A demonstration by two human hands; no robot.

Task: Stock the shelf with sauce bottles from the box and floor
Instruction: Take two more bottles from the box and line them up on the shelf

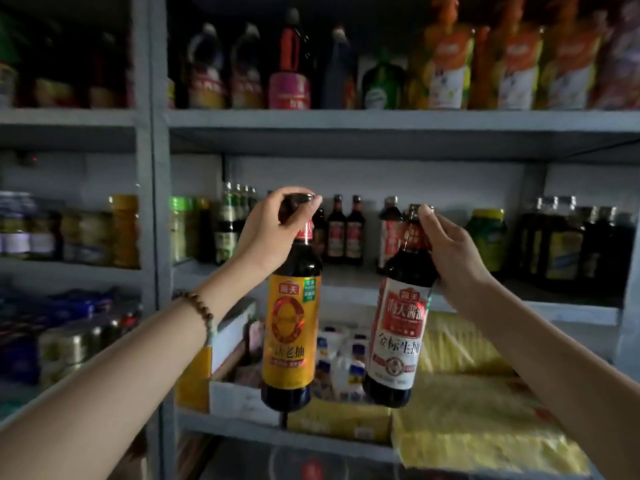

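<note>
My left hand [272,230] grips the neck and cap of a dark sauce bottle with a yellow label [292,327], which hangs upright in front of the grey shelf [346,275]. My right hand [450,251] holds the neck of a second dark sauce bottle with a red and white label [398,327], tilted slightly. Both bottles hang in the air before the middle shelf, level with its front edge. Several similar dark bottles [346,230] stand at the back of that shelf.
The top shelf [381,119] carries tall bottles and orange refill pouches. A green-lidded jar [488,237] and dark bottles [571,244] stand at the right of the middle shelf. Below lie yellow packs [485,427] and an open carton [239,400]. A grey upright [157,202] divides the left bay.
</note>
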